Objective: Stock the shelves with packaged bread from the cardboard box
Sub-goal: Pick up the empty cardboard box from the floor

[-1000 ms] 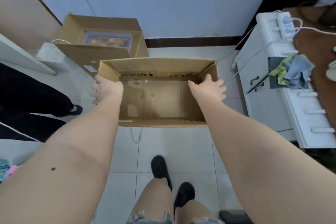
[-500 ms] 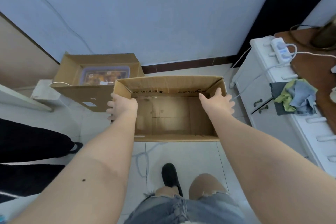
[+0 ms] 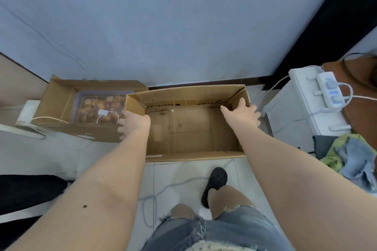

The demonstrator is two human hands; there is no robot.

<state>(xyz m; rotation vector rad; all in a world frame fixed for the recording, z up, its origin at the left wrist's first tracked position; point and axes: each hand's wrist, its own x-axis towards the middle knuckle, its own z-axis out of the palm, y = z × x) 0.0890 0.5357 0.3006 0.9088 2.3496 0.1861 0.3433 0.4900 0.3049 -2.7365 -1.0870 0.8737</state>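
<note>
cardboard box [image 3: 189,128] (empty inside) held over floor, left hand [image 3: 133,123] gripping its left wall, right hand [image 3: 241,115] its right wall. second box [image 3: 61,106] far left holds packaged bread [image 3: 98,106]. keep level, set down clear of cable [image 3: 155,195].

Open cardboard box [image 3: 189,128], gripped at left wall by left hand [image 3: 133,123] and at right wall by right hand [image 3: 241,114]. Second box [image 3: 61,106] with packaged bread [image 3: 95,106] just beside, left.
</note>
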